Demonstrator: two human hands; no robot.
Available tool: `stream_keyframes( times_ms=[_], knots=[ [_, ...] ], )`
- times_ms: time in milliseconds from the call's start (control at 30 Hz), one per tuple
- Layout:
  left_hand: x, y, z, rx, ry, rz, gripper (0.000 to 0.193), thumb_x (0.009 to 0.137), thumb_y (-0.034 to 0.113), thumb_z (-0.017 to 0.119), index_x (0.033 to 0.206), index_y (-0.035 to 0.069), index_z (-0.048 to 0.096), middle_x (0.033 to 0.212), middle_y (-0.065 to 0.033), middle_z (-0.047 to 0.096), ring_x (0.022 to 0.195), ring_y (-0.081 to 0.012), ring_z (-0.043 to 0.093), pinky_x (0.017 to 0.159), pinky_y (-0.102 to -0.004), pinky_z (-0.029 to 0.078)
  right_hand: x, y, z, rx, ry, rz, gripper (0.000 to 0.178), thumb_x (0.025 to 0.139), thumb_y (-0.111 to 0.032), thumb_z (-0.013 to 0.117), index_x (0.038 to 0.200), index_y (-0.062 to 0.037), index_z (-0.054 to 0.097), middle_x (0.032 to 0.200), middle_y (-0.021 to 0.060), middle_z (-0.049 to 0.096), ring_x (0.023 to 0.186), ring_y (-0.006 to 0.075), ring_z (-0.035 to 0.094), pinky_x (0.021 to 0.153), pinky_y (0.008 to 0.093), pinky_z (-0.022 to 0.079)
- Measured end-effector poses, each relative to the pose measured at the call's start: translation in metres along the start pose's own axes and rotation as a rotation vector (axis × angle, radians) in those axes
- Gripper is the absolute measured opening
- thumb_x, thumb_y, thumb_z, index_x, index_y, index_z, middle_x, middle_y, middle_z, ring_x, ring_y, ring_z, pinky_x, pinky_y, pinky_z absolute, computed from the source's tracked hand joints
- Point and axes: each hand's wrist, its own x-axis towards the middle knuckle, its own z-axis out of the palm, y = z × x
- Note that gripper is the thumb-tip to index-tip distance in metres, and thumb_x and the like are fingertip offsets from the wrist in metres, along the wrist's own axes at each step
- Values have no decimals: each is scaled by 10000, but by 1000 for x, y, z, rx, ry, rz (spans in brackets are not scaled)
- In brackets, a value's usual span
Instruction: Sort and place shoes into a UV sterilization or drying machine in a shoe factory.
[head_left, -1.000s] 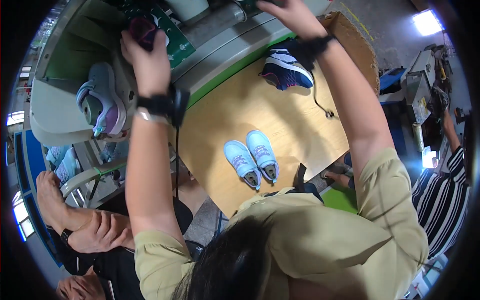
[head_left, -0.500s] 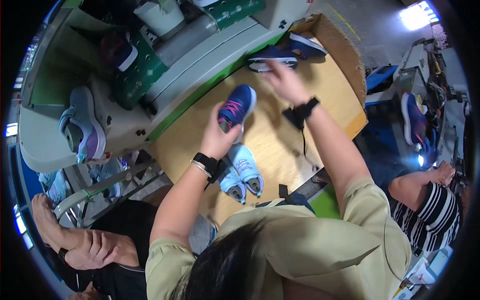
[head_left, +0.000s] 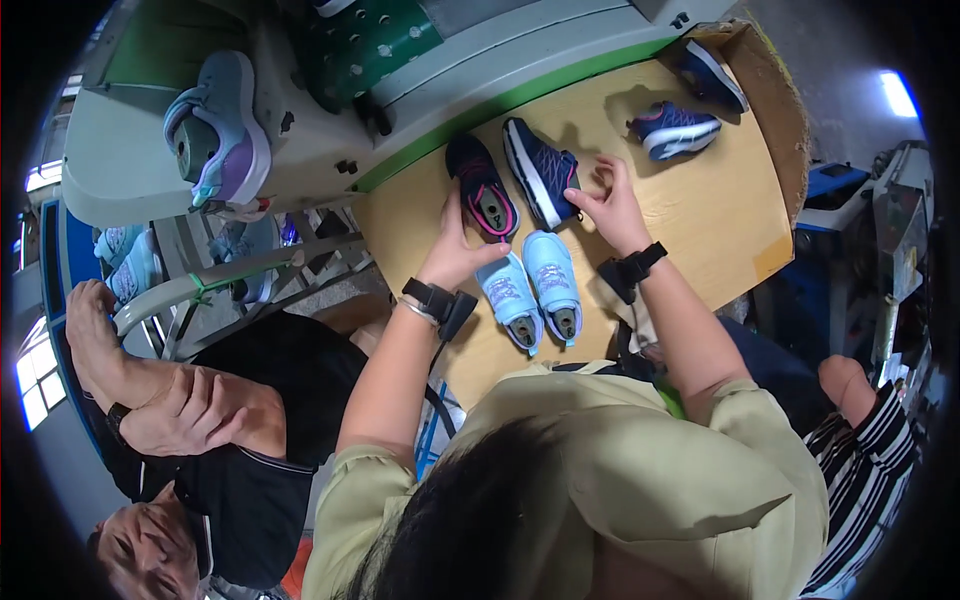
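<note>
My left hand [head_left: 460, 240] is closed around the heel end of a navy sneaker [head_left: 478, 178] with pink trim, its thumb by the shoe opening. Just right of that shoe, a second navy sneaker [head_left: 540, 170] lies tilted on its side, white sole facing left. My right hand [head_left: 615, 208] is beside its heel, fingers apart and curved, the thumb tip at the shoe. Nearer to me, a pair of light blue sneakers, the left one [head_left: 510, 298] and the right one [head_left: 552, 280], stands on the wooden tabletop [head_left: 660, 225], toes pointing away.
Two more navy sneakers, one [head_left: 682, 132] on its side and one [head_left: 715, 78], lie by the cardboard wall [head_left: 770, 110] at the far right. A grey-and-green machine [head_left: 460, 110] borders the back, bearing a light blue shoe [head_left: 228, 135]. Another person [head_left: 200, 410] sits at left.
My right hand has come back from the far shoes toward my left hand. A second navy sneaker now lies beside the held one, whose opening now faces me. The view has shifted.
</note>
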Motion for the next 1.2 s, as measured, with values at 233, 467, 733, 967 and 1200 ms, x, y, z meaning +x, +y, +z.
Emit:
stream_keyframes(
  times_ms=[233,467,733,967,1200],
  knots=[
    [31,12,29,191,374,116,1039,646,32,716,1485,2,105,1438,-260,318,1316,-356,399,1111,-389,336,12,-26,58,-103,65,55,692,715,-244,862,1204,15,446,1110,92,520,981,173,538,838,277,478],
    [-22,132,39,-231,384,220,930,704,-46,671,1500,32,196,1411,-149,393,1275,-263,435,1086,-369,351,20,-115,-8,31,314,-362,650,739,-115,791,1274,-61,426,1174,166,586,1079,293,614,952,372,479],
    [84,208,-57,172,832,467,903,776,82,708,1502,-52,188,1490,-264,295,1367,-351,350,1145,-392,261,175,-200,-55,-184,451,-603,625,772,-201,770,1297,-53,468,1152,219,617,1062,407,587,914,431,485],
    [43,203,-34,416,816,600,849,862,192,724,1520,5,219,1546,-218,235,1404,-326,301,1130,-439,283,174,-136,-144,-26,650,-549,312,865,-324,701,968,-32,666,926,152,652,917,344,598,838,421,477],
    [8,126,40,689,350,416,612,838,123,677,1405,76,451,1530,-220,259,1428,-385,264,1136,-479,266,160,54,-235,-883,252,9,670,689,-178,821,1290,-99,535,1238,210,594,1262,402,491,1051,431,407]
  ],
)
